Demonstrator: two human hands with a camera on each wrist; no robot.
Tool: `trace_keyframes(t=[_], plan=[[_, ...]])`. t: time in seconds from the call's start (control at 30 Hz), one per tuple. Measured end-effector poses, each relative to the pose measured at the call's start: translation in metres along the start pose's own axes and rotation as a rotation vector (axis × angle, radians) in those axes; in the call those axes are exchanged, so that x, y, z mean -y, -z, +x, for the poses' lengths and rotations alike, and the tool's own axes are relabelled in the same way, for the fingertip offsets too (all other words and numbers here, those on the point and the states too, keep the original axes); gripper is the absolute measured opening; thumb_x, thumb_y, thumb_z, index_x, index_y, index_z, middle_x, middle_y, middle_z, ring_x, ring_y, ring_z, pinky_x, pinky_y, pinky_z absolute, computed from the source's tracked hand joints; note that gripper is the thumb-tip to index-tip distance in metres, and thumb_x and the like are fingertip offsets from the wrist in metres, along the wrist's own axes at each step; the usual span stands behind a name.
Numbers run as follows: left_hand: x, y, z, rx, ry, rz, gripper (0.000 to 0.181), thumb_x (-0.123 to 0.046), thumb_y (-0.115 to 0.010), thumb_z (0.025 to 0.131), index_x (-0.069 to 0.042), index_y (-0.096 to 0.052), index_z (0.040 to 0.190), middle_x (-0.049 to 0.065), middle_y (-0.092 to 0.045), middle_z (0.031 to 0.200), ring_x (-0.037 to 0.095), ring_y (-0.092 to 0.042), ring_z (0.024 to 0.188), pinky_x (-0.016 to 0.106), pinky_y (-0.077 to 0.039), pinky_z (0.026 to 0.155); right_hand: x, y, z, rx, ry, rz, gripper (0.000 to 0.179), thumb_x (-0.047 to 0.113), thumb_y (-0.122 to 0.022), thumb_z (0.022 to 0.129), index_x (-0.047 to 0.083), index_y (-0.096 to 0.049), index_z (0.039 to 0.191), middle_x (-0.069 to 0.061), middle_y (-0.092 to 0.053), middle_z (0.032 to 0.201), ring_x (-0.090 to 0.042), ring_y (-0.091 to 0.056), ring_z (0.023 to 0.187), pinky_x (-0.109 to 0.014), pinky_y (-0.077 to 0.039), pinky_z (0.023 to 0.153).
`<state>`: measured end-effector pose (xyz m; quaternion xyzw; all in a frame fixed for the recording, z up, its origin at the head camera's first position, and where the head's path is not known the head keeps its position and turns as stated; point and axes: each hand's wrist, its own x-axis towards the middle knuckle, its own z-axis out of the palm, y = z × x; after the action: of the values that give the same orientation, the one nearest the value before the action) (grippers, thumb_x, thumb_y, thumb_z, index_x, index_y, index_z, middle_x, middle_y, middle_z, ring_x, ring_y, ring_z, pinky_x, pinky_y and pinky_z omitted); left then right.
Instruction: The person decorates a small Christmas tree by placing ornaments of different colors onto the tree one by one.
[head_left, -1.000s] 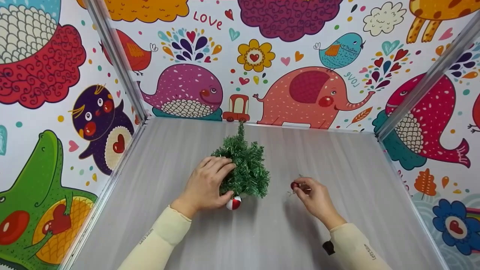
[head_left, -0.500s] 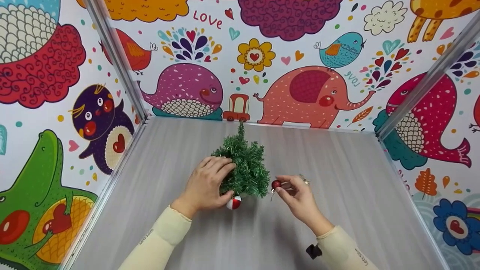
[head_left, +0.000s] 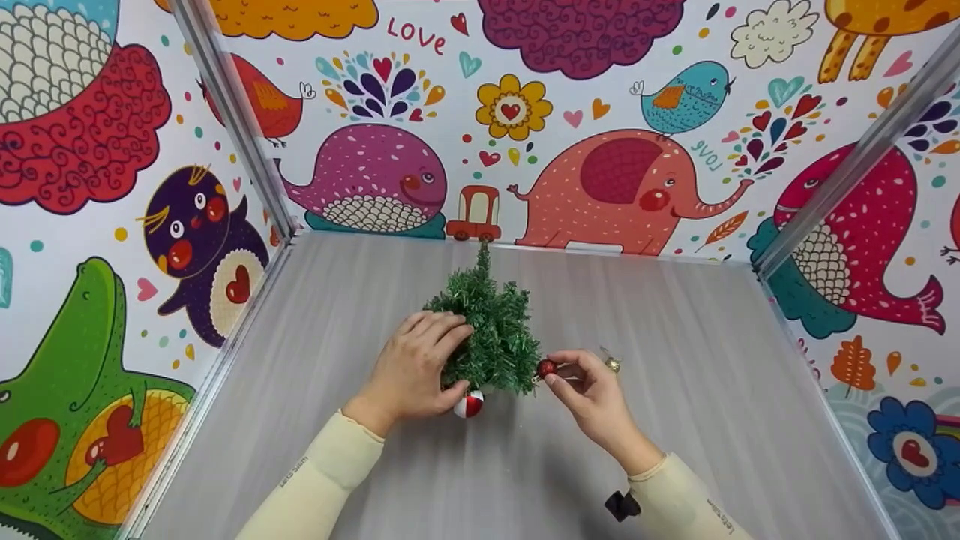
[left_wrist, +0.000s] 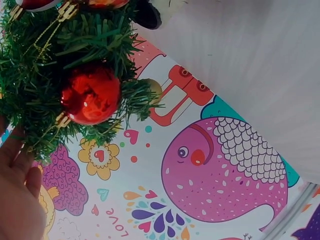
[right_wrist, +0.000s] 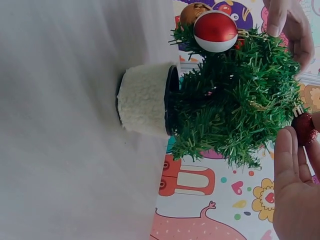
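Observation:
A small green tinsel Christmas tree stands mid-table, its pot wrapped in fuzzy white. My left hand grips the left side of the branches, and some fingertips are hidden in the greenery. Between thumb and fingers my right hand pinches a glittery dark red bauble at the tree's right edge. In the right wrist view that bauble's gold cap lies against the branch tips; whether its loop is over a twig cannot be seen. A red and white bauble hangs at the front, near my left thumb.
A shiny red bauble hangs on the tree in the left wrist view, and a copper-coloured one shows in the right wrist view. A small gold bauble lies behind my right hand. Patterned walls enclose the grey table.
My right hand has moved left with the dark red bauble, from open table to the tree's right edge. This uncovers the gold bauble. My left hand has stayed on the tree.

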<state>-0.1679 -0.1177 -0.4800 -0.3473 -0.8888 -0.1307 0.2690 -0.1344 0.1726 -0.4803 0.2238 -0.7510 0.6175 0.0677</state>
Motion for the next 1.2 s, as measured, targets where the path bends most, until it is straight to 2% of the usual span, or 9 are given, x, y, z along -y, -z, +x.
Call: trace_keyframes(t=[0.23,0.43,0.57,0.67,0.83,0.93,1.07,1.2], plan=[[0.0,0.001,0.001,0.002,-0.003,0.005,0.066,-0.045,-0.072,0.075,-0.011,-0.061,0.131,0.008,-0.059,0.133,0.026,-0.053,0.124,0.043,-0.032,0.11,-0.019,0.0,-0.001,-0.01,-0.004,0.053,0.026,-0.011,-0.065,0.089,-0.008,-0.061,0.115,-0.023,-0.066,0.102,-0.029,-0.067,0.088,-0.025,-0.056,0.072],[0.0,0.002,0.001,0.005,-0.013,-0.003,0.068,-0.045,-0.073,0.074,-0.01,-0.06,0.131,0.008,-0.059,0.132,0.026,-0.053,0.123,0.044,-0.033,0.109,-0.022,-0.002,-0.002,-0.012,0.004,0.103,0.025,-0.006,-0.068,0.09,-0.008,-0.06,0.114,-0.024,-0.066,0.102,-0.025,-0.067,0.088,-0.025,-0.056,0.072],[0.0,0.001,0.001,-0.001,-0.019,-0.002,0.067,-0.044,-0.073,0.074,-0.009,-0.061,0.13,0.009,-0.06,0.131,0.027,-0.054,0.122,0.044,-0.034,0.108,-0.023,-0.004,-0.002,-0.003,0.012,0.084,0.026,-0.008,-0.067,0.09,-0.01,-0.06,0.115,-0.023,-0.064,0.103,-0.032,-0.066,0.089,-0.025,-0.056,0.073],[0.0,0.001,0.001,-0.006,-0.017,0.002,0.066,-0.044,-0.073,0.074,-0.01,-0.061,0.13,0.008,-0.06,0.131,0.027,-0.054,0.122,0.044,-0.034,0.108,-0.022,-0.006,-0.001,-0.002,0.006,0.071,0.027,-0.012,-0.065,0.089,-0.011,-0.06,0.115,-0.024,-0.064,0.102,-0.033,-0.066,0.089,-0.024,-0.056,0.072],[-0.001,0.001,0.001,-0.013,-0.018,-0.002,0.067,-0.045,-0.074,0.074,-0.01,-0.061,0.13,0.008,-0.061,0.13,0.027,-0.054,0.122,0.045,-0.034,0.108,-0.006,-0.01,-0.001,0.0,-0.008,0.08,0.025,-0.014,-0.065,0.088,-0.015,-0.058,0.111,-0.027,-0.065,0.099,-0.024,-0.067,0.088,-0.024,-0.056,0.072],[-0.002,0.001,0.002,-0.019,-0.025,-0.002,0.067,-0.044,-0.074,0.074,-0.01,-0.061,0.129,0.009,-0.06,0.13,0.027,-0.054,0.121,0.045,-0.035,0.108,-0.001,-0.012,-0.002,0.007,-0.001,0.065,0.023,-0.013,-0.066,0.088,-0.014,-0.059,0.11,-0.025,-0.066,0.099,-0.022,-0.067,0.089,-0.025,-0.056,0.074],[-0.007,-0.001,0.004,-0.048,-0.041,0.0,0.066,-0.043,-0.074,0.073,-0.01,-0.061,0.129,0.009,-0.06,0.131,0.027,-0.053,0.123,0.044,-0.034,0.108,-0.013,-0.014,-0.004,0.005,0.006,0.045,0.024,-0.012,-0.066,0.088,-0.009,-0.062,0.11,-0.019,-0.067,0.099,-0.023,-0.066,0.089,-0.026,-0.056,0.075],[-0.014,-0.005,0.006,-0.106,-0.084,0.013,0.064,-0.044,-0.077,0.072,-0.01,-0.064,0.125,0.011,-0.059,0.132,0.028,-0.052,0.124,0.045,-0.035,0.107,-0.023,-0.016,-0.005,0.015,0.023,0.06,0.026,-0.012,-0.067,0.087,-0.007,-0.062,0.112,-0.02,-0.067,0.101,-0.022,-0.067,0.09,-0.027,-0.057,0.076]])
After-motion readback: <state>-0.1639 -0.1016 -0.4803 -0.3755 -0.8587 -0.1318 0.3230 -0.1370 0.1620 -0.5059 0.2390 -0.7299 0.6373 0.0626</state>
